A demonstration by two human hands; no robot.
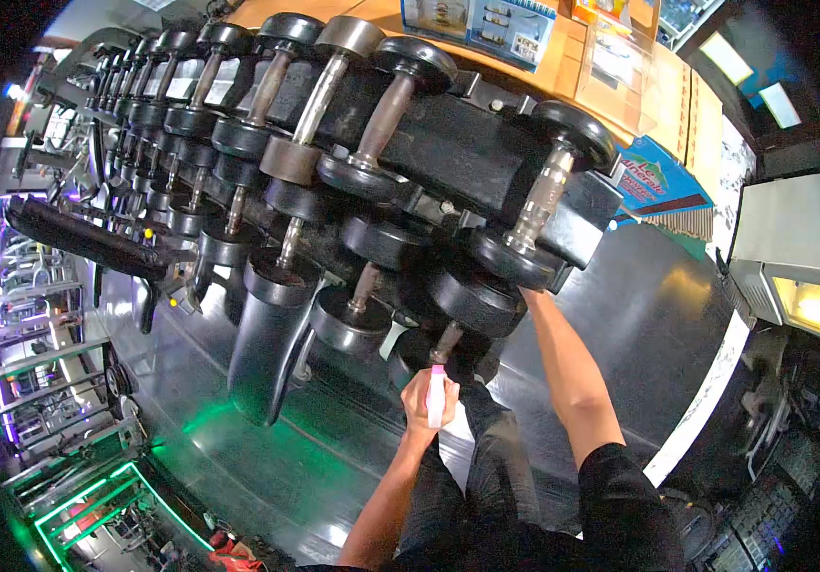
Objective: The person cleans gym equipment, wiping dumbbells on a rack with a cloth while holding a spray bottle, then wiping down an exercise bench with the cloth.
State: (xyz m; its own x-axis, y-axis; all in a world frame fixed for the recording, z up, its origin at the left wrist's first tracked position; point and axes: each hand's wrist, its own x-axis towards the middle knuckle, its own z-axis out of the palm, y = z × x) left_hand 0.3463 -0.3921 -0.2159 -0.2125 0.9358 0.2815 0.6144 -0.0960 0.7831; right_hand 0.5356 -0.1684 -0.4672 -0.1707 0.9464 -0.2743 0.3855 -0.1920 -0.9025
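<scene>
My left hand (426, 401) is closed, with a slim pinkish-white strip (437, 398) in it; I cannot make out what kind of thing it is. It is just below the handle of a lower-row black dumbbell (475, 297). My right forearm (567, 367) reaches up behind the black dumbbell (543, 200) at the right end of the upper row. That dumbbell hides my right hand, so its fingers and anything in them do not show.
More dumbbells (281, 81) line the rack (467, 143) to the left in two rows. Behind it is a wooden counter (572, 67) with a blue leaflet box (663, 181). A padded bench (272, 353) and a black padded bar (86, 238) stand in front, on dark flooring (324, 458).
</scene>
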